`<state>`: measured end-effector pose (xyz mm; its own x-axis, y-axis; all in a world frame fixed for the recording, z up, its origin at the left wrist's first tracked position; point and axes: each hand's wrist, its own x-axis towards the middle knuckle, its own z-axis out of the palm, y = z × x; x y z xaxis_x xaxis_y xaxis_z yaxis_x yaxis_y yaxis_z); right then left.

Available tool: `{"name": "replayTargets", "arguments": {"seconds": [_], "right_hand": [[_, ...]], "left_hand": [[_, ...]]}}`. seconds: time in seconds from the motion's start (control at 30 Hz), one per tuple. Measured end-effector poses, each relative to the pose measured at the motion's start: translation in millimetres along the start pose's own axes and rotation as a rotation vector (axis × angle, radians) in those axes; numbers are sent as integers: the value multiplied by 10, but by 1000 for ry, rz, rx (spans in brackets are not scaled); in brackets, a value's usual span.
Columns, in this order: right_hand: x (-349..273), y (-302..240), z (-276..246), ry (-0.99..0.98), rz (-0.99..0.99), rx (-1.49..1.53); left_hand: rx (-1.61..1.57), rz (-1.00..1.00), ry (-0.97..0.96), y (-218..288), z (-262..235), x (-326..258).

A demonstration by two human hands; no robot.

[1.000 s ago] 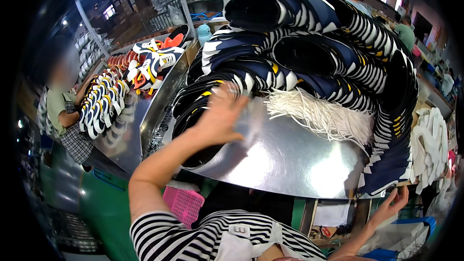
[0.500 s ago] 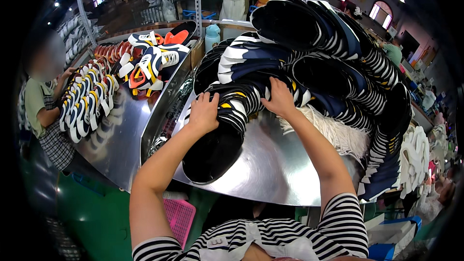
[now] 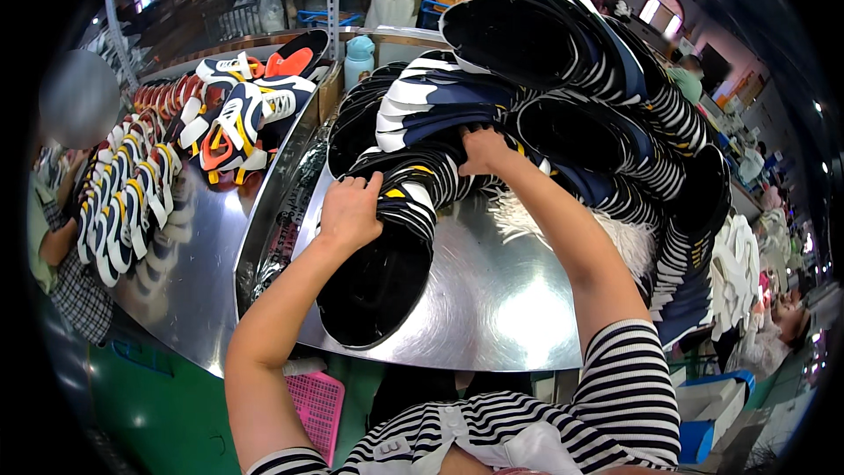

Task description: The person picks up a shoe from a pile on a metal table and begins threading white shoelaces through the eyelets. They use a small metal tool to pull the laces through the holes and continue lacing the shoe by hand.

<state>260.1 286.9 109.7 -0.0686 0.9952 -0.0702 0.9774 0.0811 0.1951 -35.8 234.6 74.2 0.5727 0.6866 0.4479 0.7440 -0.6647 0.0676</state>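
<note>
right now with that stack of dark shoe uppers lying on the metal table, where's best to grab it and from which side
Probably across its middle, from both long sides. The stack of dark shoe uppers lies lengthwise on the metal table, long and floppy, so gripping one end would likely let the pieces fan out. The left hand already clasps the left edge; the right hand presses the far end against the pile of uppers.

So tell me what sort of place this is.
Most likely a shoe factory floor. Stacks of dark shoe uppers crowd a metal table, rows of colourful shoe parts lie on the next one, and both hands grip one stack.
</note>
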Motion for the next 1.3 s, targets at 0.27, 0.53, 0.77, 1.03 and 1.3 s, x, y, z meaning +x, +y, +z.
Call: {"name": "replayTargets", "arguments": {"seconds": [0.27,0.53,0.77,1.03,1.3], "right_hand": [[-15,-146,233,336,128,108],[-392,-401,337,769,-110,45],[-861,-791,226,943,-278,141],[-1109,-734,136,801,-290,158],[-1429,-720,20,775,-310,194]], "left_hand": [[12,1,39,67,-33,-1],[26,-34,-9,256,-540,-360],[31,-94,-62,350,-1034,-970],[-71,-89,-128,344,-1164,-982],[-177,-117,-221,399,-1380,-1053]]}}
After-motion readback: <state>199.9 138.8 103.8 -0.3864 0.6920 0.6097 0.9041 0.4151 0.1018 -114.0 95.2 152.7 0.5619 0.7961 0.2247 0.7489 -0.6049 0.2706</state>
